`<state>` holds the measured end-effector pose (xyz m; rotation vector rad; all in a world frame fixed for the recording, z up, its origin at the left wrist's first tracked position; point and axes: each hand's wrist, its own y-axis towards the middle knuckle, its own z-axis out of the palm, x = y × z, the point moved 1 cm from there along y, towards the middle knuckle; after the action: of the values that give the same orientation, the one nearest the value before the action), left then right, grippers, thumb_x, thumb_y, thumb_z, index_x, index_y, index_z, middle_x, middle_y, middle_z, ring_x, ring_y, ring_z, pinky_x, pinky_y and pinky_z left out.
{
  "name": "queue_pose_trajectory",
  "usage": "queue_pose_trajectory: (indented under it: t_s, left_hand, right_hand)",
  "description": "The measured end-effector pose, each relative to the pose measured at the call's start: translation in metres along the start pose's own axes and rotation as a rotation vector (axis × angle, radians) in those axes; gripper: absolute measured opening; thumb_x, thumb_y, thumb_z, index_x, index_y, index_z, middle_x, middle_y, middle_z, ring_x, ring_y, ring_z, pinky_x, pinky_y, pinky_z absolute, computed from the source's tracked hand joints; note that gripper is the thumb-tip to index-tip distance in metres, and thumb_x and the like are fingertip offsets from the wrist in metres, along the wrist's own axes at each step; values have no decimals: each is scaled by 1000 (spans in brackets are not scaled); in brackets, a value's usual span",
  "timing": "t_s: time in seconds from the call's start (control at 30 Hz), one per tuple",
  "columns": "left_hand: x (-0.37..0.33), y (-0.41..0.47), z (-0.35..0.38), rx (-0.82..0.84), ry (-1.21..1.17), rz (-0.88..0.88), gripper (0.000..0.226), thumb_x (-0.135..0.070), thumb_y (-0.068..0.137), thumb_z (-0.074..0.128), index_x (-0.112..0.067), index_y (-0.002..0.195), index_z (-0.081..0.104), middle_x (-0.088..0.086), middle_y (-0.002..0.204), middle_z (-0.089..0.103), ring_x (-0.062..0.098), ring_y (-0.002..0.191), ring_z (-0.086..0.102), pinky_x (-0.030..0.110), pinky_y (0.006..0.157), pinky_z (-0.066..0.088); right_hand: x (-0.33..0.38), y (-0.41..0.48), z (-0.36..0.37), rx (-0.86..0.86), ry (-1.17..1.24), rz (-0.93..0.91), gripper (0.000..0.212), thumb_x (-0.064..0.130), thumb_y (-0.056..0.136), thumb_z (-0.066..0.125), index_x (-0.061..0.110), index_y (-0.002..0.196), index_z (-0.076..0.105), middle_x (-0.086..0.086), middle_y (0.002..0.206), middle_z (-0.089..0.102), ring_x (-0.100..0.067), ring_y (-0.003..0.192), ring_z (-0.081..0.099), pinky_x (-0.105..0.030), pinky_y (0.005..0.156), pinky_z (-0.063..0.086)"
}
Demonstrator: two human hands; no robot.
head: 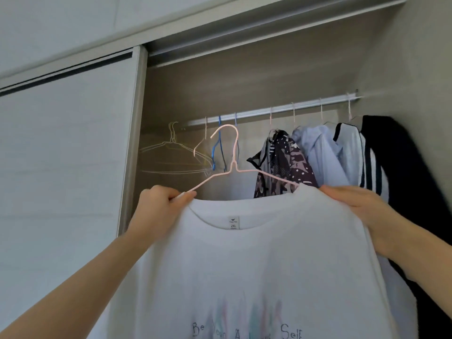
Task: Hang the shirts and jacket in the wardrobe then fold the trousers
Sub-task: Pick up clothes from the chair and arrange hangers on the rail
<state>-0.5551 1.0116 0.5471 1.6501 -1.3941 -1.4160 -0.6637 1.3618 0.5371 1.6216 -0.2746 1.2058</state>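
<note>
I hold a white T-shirt (256,265) with pale print and a 2XL neck label up in front of the open wardrobe. A pink wire hanger (234,152) sits in its neck, hook raised just below the silver rail (274,110). My left hand (161,204) pinches the shirt's left shoulder together with the hanger's left arm. My right hand (354,204) grips the right shoulder of the shirt. The hanger's right arm disappears under the fabric.
Empty wire hangers (171,152) and blue hangers (217,148) hang on the rail's left part. To the right hang a patterned garment (283,160), a light blue shirt (322,155) and a black jacket (396,172). The sliding door (66,167) covers the left side.
</note>
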Motion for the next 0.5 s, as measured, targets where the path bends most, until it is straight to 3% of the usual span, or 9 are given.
queue_pose_trajectory:
  t_s: [0.07, 0.17, 0.2, 0.27, 0.37, 0.43, 0.5]
  left_hand:
    - [-10, 13, 11, 15, -1, 3, 59, -55, 89, 60, -8, 52, 58, 9, 46, 49, 20, 53, 45, 31, 52, 30]
    - [-25, 28, 28, 67, -67, -12, 54, -52, 91, 59, -17, 51, 51, -4, 45, 49, 18, 54, 50, 31, 53, 35]
    - [-31, 30, 34, 108, -95, -2, 46, -51, 93, 57, -21, 58, 58, -8, 53, 56, 18, 61, 56, 32, 58, 42]
    - [-44, 32, 45, 201, -147, 13, 29, -50, 96, 52, -29, 93, 72, -5, 86, 71, 20, 86, 64, 36, 79, 52]
    - [-63, 29, 59, 368, -206, 44, 35, -45, 100, 49, -29, 127, 64, -1, 121, 66, 21, 113, 60, 36, 98, 47]
    - [-78, 23, 66, 476, -262, 125, 39, -39, 100, 51, -23, 135, 59, -5, 132, 60, 15, 123, 55, 26, 102, 42]
    - [-93, 15, 72, 534, -342, 184, 39, -34, 100, 52, -18, 136, 57, -9, 134, 57, 6, 123, 53, 4, 91, 37]
  right_hand:
    - [14, -6, -3, -47, -9, -9, 27, 28, 72, 67, 4, 78, 78, -18, 81, 73, -24, 63, 70, -28, 52, 57]
    - [33, -10, -4, -144, -78, -25, 24, 21, 87, 63, 2, 75, 72, -13, 68, 71, -21, 52, 67, -24, 46, 52]
    - [39, -11, -5, -190, -106, -40, 25, 19, 91, 61, 3, 74, 68, -10, 61, 68, -18, 47, 64, -22, 43, 49]
    - [51, -10, -7, -277, -170, -75, 25, 17, 94, 59, 6, 72, 63, -4, 51, 63, -13, 40, 58, -18, 40, 44]
    - [65, -6, -1, -329, -251, -95, 19, 17, 95, 58, 5, 83, 64, -6, 59, 63, -16, 48, 58, -21, 49, 44]
    - [71, 1, 7, -335, -276, -109, 19, 22, 96, 56, 5, 94, 64, -10, 73, 62, -21, 62, 58, -27, 58, 44]
    - [78, 11, 21, -351, -305, -135, 25, 33, 96, 54, 9, 93, 62, -11, 81, 60, -23, 73, 57, -30, 65, 42]
